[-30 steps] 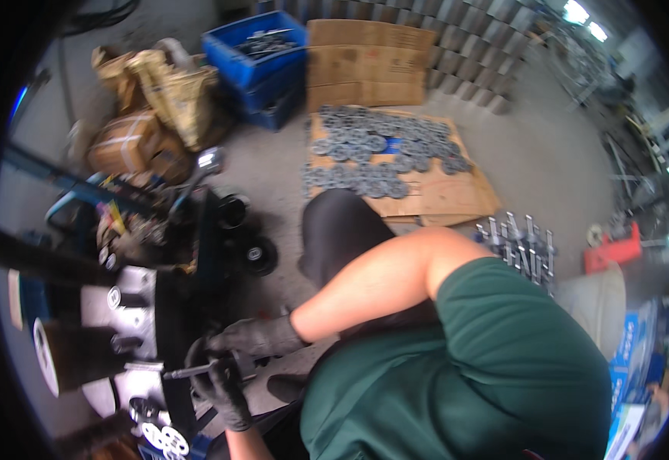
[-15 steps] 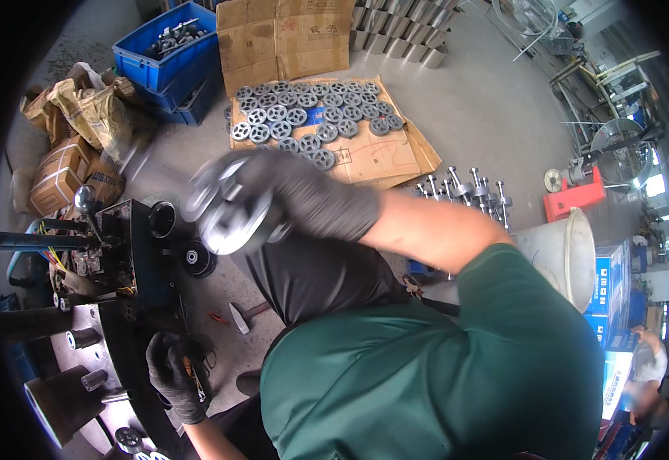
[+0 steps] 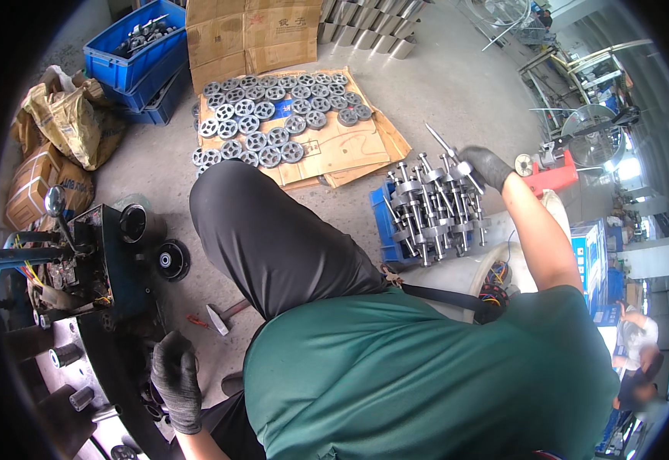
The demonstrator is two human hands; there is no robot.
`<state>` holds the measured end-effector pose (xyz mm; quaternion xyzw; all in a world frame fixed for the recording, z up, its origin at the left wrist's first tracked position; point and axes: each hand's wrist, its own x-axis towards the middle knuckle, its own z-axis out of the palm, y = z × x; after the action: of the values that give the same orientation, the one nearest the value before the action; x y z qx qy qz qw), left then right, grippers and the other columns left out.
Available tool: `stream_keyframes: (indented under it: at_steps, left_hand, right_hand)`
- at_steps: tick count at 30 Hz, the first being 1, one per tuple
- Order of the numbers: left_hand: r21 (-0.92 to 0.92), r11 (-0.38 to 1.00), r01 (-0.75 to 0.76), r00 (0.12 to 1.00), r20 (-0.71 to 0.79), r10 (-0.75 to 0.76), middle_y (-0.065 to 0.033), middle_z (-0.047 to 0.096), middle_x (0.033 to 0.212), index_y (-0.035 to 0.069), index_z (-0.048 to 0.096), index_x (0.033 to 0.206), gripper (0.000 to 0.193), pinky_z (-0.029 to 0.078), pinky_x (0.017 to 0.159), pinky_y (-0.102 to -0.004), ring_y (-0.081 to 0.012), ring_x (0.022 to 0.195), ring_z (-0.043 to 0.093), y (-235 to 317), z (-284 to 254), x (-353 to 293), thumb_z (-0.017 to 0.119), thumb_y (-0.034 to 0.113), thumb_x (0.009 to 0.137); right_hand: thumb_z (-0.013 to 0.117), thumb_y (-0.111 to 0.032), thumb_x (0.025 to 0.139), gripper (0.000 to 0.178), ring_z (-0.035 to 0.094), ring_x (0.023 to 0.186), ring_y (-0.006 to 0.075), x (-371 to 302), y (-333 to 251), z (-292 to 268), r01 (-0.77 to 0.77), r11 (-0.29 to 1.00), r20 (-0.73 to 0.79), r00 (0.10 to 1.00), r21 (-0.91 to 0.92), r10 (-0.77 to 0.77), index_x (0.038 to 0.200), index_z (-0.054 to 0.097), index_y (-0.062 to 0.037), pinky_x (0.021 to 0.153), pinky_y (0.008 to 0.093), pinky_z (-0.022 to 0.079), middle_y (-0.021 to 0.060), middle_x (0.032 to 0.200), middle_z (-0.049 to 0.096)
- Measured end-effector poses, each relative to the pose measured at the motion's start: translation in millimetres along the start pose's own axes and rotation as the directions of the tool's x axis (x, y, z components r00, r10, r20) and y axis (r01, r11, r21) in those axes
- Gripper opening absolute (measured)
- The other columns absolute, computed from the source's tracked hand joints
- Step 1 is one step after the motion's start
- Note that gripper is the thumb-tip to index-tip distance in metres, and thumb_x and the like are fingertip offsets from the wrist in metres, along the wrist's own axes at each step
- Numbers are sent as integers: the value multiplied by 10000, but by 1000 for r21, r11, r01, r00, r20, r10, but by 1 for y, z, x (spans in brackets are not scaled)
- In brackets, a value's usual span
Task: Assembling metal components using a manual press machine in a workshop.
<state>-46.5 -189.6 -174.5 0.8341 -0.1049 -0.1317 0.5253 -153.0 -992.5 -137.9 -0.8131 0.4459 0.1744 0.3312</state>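
My right hand, in a dark glove, is closed round a metal shaft with a pointed end and a thicker collar. It hovers at the back right edge of a heap of similar metal shafts with discs, piled upright and aslant in a blue bin. My left hand, gloved too, is beside the dark machine at lower left. Its fingers are curled together, and whatever they may hold is hidden.
Rows of grey spoked wheels lie on flat cardboard. A hammer is on the floor near my leg. The machine with a ball-topped lever stands left. A white barrel is at right. Another person is far right.
My right hand has swung from above the machine, where it held blurred metal wheels, right to the shaft heap, and now grips a shaft. My left hand stays near the machine.
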Motion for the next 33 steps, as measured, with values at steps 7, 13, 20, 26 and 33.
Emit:
stream_keyframes:
  at_steps: [7,13,20,26,33]
  left_hand:
    - [69,996,-57,995,83,51,-120,679,1017,5,653,1252,358,528,876,-359,-241,950,672,29,7,2,696,32,898]
    - [125,983,-137,989,68,129,-121,684,1019,14,657,1259,358,523,873,-370,-247,941,671,26,3,2,714,72,911]
    - [137,985,-104,995,16,102,-117,682,1019,14,655,1271,370,512,902,-369,-249,956,668,21,-2,-7,724,89,915]
    - [131,990,-61,998,9,60,-121,681,1016,11,651,1276,389,523,896,-389,-258,961,671,26,1,-9,727,53,897]
    - [258,937,-235,969,-16,248,-133,677,1010,19,639,1251,412,533,870,-375,-274,939,674,23,-4,-6,707,-37,848]
  right_hand:
    - [617,-303,957,353,741,844,384,-52,74,-13,-468,869,183,879,157,441,1141,655,-5,780,606,587,243,1037,743]
    - [630,-435,958,652,597,1256,564,-75,97,29,-429,904,496,784,-3,373,1438,548,-1,1115,660,442,399,1381,584]
    - [579,-424,988,826,445,1438,542,-55,90,59,-509,829,571,618,-231,540,1558,312,111,1231,590,334,389,1584,382]
    - [585,-402,970,553,702,1181,432,-38,84,58,-431,796,484,635,-424,602,1300,652,36,1048,555,542,297,1269,707]
    - [624,-400,932,404,767,915,292,-26,-72,52,269,444,300,954,-854,-2,1178,748,-104,854,414,608,154,1038,783]
